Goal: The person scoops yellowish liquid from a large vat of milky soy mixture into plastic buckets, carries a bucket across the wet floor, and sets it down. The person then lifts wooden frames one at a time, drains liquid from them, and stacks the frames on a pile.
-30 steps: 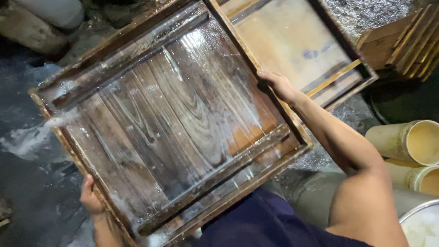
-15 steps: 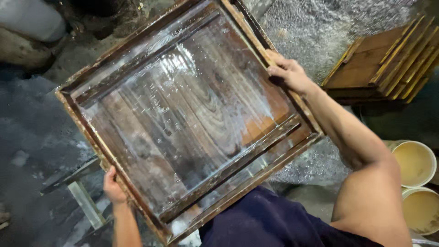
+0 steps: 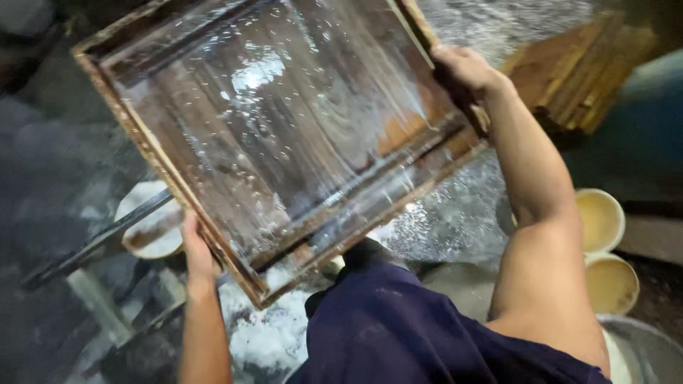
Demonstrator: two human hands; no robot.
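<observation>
Since the earlier frame, the wet wooden tray [image 3: 284,135] has been swung up and rightward, water sheeting across its boards. It is gripped at its near-left rim by the left hand [image 3: 196,249] and at its far-right rim by the right hand [image 3: 466,71], tilted above the wet ground. Two yellowish buckets [image 3: 601,220] are seen at the right, stacked trays [image 3: 576,78] beyond.

No packages, labels, signs or screens show anywhere in the scene, neither near nor far, left nor right
</observation>
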